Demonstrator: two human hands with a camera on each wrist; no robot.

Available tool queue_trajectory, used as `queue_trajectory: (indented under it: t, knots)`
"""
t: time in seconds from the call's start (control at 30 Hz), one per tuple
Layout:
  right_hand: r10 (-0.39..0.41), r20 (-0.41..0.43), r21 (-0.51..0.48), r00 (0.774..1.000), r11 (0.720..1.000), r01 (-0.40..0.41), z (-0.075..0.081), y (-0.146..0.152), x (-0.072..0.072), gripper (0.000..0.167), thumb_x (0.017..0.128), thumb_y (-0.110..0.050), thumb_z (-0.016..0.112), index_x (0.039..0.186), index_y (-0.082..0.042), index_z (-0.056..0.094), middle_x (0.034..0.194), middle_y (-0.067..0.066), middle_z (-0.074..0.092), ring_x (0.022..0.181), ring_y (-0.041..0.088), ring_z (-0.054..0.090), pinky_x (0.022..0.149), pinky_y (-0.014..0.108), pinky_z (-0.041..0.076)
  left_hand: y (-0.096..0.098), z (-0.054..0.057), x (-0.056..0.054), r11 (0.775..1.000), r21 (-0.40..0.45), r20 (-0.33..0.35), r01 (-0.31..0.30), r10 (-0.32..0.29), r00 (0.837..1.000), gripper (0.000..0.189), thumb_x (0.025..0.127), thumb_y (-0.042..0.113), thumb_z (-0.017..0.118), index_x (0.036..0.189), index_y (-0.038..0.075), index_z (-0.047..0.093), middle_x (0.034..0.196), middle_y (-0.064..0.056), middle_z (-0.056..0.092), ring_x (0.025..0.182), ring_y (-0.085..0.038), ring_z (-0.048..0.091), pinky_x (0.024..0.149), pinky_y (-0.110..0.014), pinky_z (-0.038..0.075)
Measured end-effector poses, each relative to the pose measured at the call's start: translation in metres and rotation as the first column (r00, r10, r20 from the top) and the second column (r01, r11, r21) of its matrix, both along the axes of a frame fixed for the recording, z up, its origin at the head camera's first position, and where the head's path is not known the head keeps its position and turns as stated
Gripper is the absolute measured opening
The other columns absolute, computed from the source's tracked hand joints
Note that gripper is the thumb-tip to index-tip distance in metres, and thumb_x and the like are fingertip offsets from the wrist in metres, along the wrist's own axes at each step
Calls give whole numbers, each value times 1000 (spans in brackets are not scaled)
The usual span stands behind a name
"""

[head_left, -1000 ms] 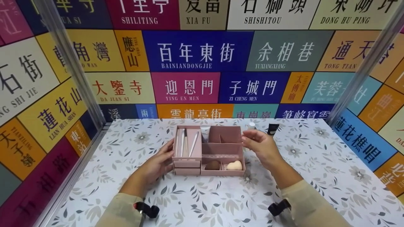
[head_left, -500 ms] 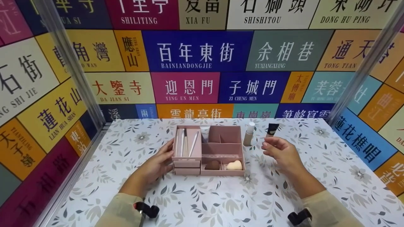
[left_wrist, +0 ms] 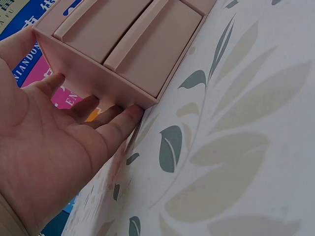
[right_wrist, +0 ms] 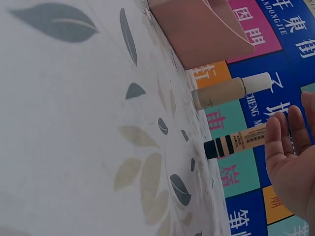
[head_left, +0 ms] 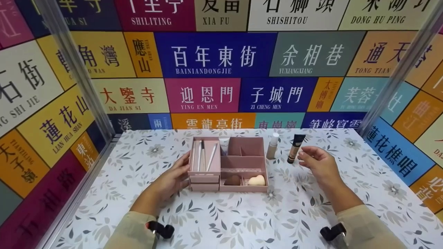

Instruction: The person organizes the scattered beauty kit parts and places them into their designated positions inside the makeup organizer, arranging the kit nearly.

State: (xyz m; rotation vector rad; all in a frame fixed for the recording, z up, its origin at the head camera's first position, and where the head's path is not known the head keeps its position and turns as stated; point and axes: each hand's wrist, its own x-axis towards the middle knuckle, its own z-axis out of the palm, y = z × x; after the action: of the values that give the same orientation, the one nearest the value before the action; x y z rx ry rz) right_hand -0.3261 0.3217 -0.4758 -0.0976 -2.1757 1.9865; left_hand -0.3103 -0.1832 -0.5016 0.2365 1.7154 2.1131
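A pink cosmetics organizer (head_left: 242, 161) sits mid-table, its two drawers facing front. My left hand (head_left: 171, 180) is at its left side; in the left wrist view the spread fingertips (left_wrist: 133, 114) touch the side wall. My right hand (head_left: 318, 162) is just right of a standing foundation tube (head_left: 295, 152) with a black cap, its thumb and fingers loosely bent at the tube's side. In the right wrist view those fingers overlap the tube's upper end. Left of the tube, a foundation bottle (head_left: 272, 149) with a white cap stands upright beside the organizer.
Slim brushes (head_left: 202, 157) lie on the organizer's left top. Its right compartments hold a white tube (head_left: 224, 144), a brown makeup sponge (head_left: 233, 180) and a cream heart-shaped one (head_left: 256, 180). Colourful sign-printed panels (head_left: 214, 55) close off the back and sides of the flower-patterned table (head_left: 238, 221).
My right hand has moved right, from beside the organizer and in front of the bottle to the tube's right side, leaving bottle and tube uncovered. The left hand has stayed at the organizer.
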Motion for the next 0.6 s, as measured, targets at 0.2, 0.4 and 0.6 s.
queue_trajectory:
  t: [0.2,0.4,0.6]
  knots:
    - [-30,-19,-28,999,999,29,-2,6,-9,26,99,-14,78,123,-15,67,97,-13,72,88,6,75,79,23,64,1,0,0,1000,-23,-11,-10,10,1000,70,112,32,53,172,36,18,183,-3,5,166,-37,25,133,-55,28]
    - [-50,-4,-2,999,999,50,-3,9,-19,40,99,-19,79,134,-16,60,105,-13,70,94,2,71,80,20,63,1,0,0,999,-30,-3,-16,16,1000,70,111,34,54,172,36,20,183,-1,7,166,-35,25,134,-54,28]
    - [-40,26,75,999,996,38,-3,11,-30,68,100,-26,78,157,-8,46,120,-12,64,102,-3,68,84,19,61,0,0,0,999,-33,11,-35,36,999,70,109,36,57,171,39,24,183,-1,8,166,-35,26,133,-55,29]
